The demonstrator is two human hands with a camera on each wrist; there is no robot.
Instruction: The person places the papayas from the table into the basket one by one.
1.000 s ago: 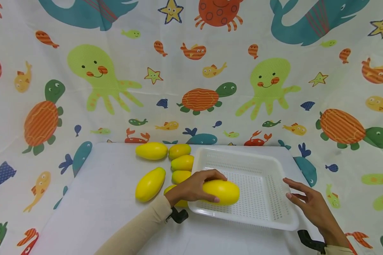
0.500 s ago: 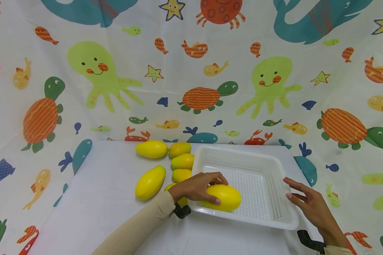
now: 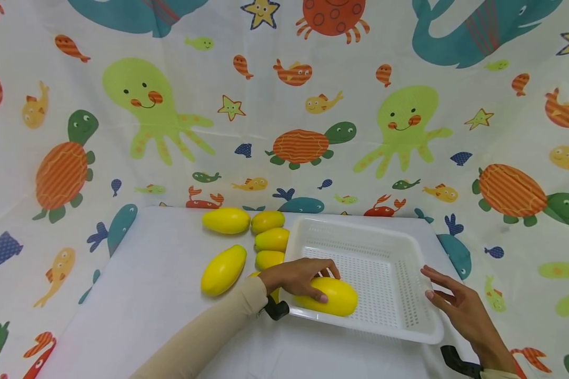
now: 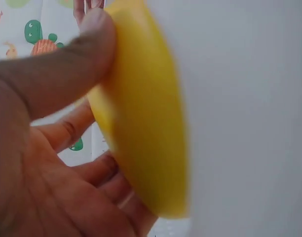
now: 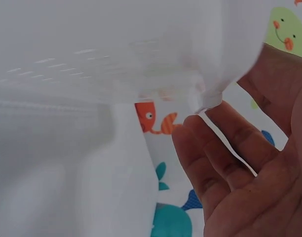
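Note:
A large yellow papaya (image 3: 337,298) sits low in the front left corner of a white perforated plastic basket (image 3: 376,295). My left hand (image 3: 299,277) grips it from above, the thumb on the near side and the fingers over the far side. In the left wrist view, the thumb and curled fingers lie around the papaya (image 4: 146,118). At the basket's right rim is my right hand (image 3: 464,310), its fingers loosely extended. In the right wrist view, the fingertips of the right hand (image 5: 249,182) are by the basket's (image 5: 210,74) outer side; contact is hard to tell.
Several yellow papayas lie left of the basket: a papaya at the back (image 3: 226,220), a tilted papaya (image 3: 223,270) and a row against the basket's left side, including this papaya (image 3: 272,240). A sea-animal cloth (image 3: 246,121) hangs behind the white table (image 3: 156,263).
My left hand has lowered the papaya slightly, toward the basket's near edge, with its grip kept. The right hand and basket have stayed in place.

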